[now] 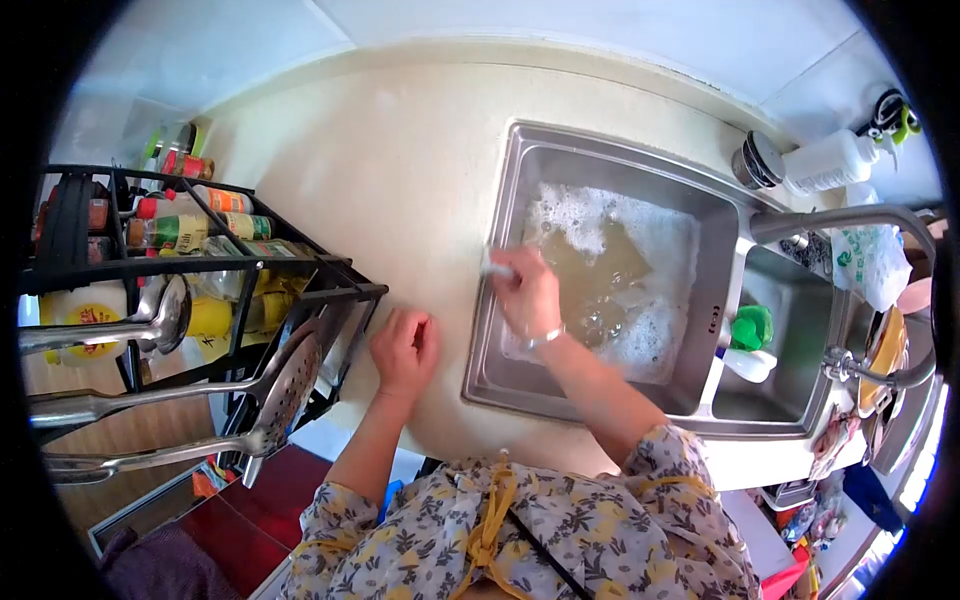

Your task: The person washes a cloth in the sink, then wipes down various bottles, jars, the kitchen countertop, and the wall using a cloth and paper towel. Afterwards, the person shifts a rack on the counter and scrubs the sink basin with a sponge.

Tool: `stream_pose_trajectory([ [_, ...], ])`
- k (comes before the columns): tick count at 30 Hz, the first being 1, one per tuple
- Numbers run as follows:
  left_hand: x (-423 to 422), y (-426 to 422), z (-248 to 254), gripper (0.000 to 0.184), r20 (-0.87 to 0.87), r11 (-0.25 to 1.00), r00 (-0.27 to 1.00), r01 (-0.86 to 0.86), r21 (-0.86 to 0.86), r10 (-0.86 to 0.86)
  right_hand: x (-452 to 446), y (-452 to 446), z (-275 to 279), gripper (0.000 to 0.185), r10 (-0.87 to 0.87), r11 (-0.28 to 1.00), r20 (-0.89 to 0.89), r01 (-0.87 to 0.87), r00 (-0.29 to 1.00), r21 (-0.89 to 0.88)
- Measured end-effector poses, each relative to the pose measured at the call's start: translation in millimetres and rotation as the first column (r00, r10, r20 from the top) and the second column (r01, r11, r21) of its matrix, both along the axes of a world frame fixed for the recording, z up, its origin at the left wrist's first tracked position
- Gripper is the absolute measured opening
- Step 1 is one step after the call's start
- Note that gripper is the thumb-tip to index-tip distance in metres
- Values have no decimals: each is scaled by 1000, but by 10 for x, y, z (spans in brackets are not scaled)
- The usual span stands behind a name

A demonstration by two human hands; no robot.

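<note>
My right hand point(526, 292) is over the left rim of the large steel sink basin point(510, 190), its fingers closed round a small whitish thing that I cannot make out. A thin bracelet circles that wrist. Cloudy water with white suds point(600, 280) fills the bottom of the basin. My left hand point(406, 348) rests on the cream countertop point(400, 180) left of the sink, its fingers curled in a loose fist with nothing visible in them.
A black rack point(190, 265) with bottles stands at the left, with steel ladles point(285, 385) hanging near me. The smaller basin holds a green item point(750, 328) and a white bottle point(750, 364). A faucet point(860, 215) arches at right, near a white pump bottle point(830, 162).
</note>
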State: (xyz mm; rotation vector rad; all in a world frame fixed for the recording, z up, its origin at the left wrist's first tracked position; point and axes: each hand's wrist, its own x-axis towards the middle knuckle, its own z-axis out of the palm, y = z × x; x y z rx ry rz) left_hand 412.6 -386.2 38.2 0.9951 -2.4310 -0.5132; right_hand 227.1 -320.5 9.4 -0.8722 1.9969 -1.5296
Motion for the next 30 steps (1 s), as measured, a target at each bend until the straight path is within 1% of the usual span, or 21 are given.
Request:
stream_pose_trajectory([
  [3,0,6,-23,9,-30,1000,999,13,24,-12,351,407,4,26,145,986,95,-152,985,72],
  [4,5,0,-47,9,-40,1000,999,16,4,-15,414,513,5,26,136,987,93,-143,986,72],
  [6,18,-11,-75,9,-50,1000,998,22,-23,-23,467,648,-8,19,398,903,149,-415,905,110],
  [7,39,-10,-76,9,-36,999,999,31,-10,-31,411,669,-46,17,515,823,219,-550,829,144],
  [8,54,-21,-63,9,-23,999,999,48,2,-48,338,643,-87,17,505,832,215,-538,836,139],
  [9,60,-24,-49,9,-30,998,997,69,-2,-69,213,587,-136,16,544,771,172,-571,821,281],
  [10,54,-4,-46,9,-34,999,999,40,-13,-40,54,545,-209,16,580,697,135,-575,803,428],
  [11,35,20,-50,9,-41,1000,999,15,-18,-16,-92,521,-458,16,534,674,70,-474,843,566],
  [13,59,15,-83,9,-33,999,999,36,-5,-36,-415,645,-1002,20,379,743,-195,-171,905,647],
  [14,75,-5,-92,8,3,1000,1000,22,1,-22,-506,713,-1143,20,359,741,-204,-145,911,656],
  [15,65,-26,-85,8,-8,999,999,40,9,-40,-575,777,-1254,21,307,702,-353,40,884,711],
  [17,53,-7,-51,8,5,997,998,62,-51,-62,-701,874,-1626,22,278,642,-497,226,822,733],
  [18,54,10,-44,8,3,997,998,68,-48,-67,-744,888,-1897,23,466,571,-304,-20,831,821],
  [19,43,14,-43,9,-19,999,999,47,-11,-47,-810,864,-1876,24,625,455,-98,-259,775,852],
  [20,31,19,-40,9,-41,999,999,25,27,-24,-899,916,-1835,24,622,455,-101,-253,777,854],
  [21,23,21,-35,9,-48,999,998,28,27,-27,-1016,945,-1464,25,245,678,-65,-123,967,725],
  [22,27,25,-23,9,-35,999,999,29,36,-28,-1133,964,-1207,26,-158,806,56,96,986,584],
  [24,24,21,-18,10,-20,999,999,33,42,-32,-1464,1072,-1147,23,-369,866,118,295,922,404],
  [26,14,29,-24,10,-47,999,998,36,24,-34,-1731,1132,-677,25,-543,831,123,510,831,221],
  [28,36,12,-44,10,-20,999,999,41,24,-41,-2002,1159,-373,29,-596,774,360,633,717,20],
  [30,64,7,-69,11,9,999,999,42,15,-42,-2292,1171,-368,36,-673,699,205,702,710,-136],
])
